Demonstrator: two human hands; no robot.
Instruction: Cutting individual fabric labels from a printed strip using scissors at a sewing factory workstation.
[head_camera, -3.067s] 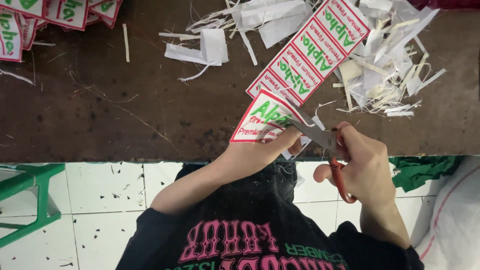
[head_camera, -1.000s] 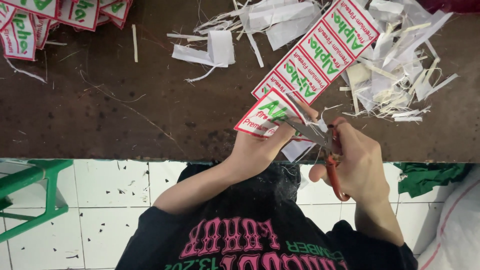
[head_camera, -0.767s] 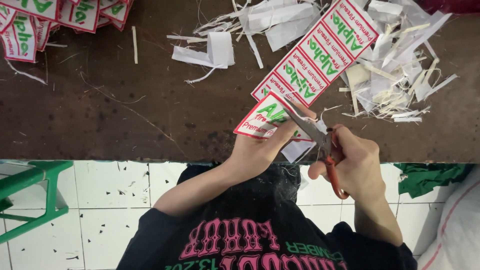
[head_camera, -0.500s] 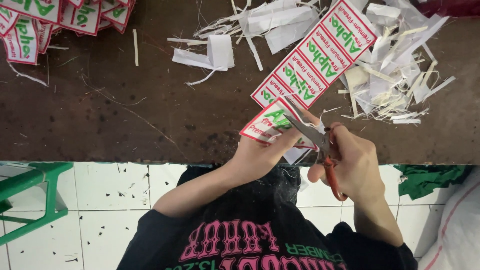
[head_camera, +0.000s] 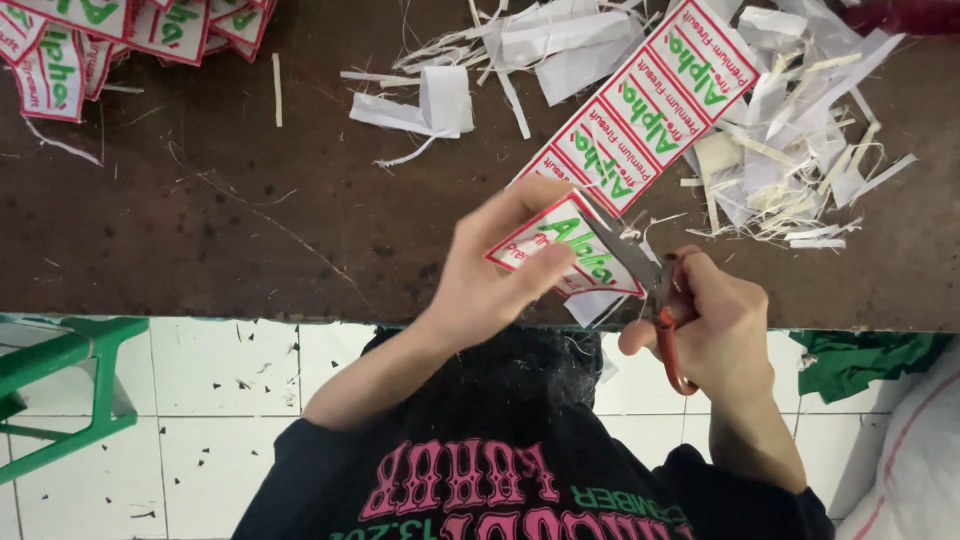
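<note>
Hidden parts: lower edge of label (head_camera: 565, 245) covered by left-hand thumb; scissor pivot and upper handle loop buried inside right hand (head_camera: 715, 330); near end of label strip (head_camera: 640, 115) masked by fingers and blades.
Cut off: pile of cut labels (head_camera: 110, 30) sliced by top-left frame edge; dark red object at top-right corner too cropped to identify; white sack (head_camera: 915, 450) only partly inside lower-right corner.
Hard to make out: whether label remains joined to strip, cannot tell, blades and fingers across the joint.
Left hand (head_camera: 490, 280): grip clamped on label, thumb underneath, fingers on top, label held just above near edge of table (head_camera: 250, 230).
Right hand: grip closed around red handles of scissors (head_camera: 645, 275), blades slightly apart, tips at upper right edge of label.
Label position: white card with red border and green lettering, tilted, between both hands, touching blades.
Strip position: lying diagonally on table, running up and right from hands.
Surroundings: white paper offcuts (head_camera: 800, 150) heaped right of strip, touching it; more white scraps (head_camera: 430, 105) left of strip, well apart from hands.
Below table: white tiled floor (head_camera: 200, 380) speckled with tiny clippings; green stool frame (head_camera: 70, 370) at left; green cloth (head_camera: 860, 360) at right.
Obstruction: black printed shirt (head_camera: 480, 470) filling lower centre, hiding floor beneath.
</note>
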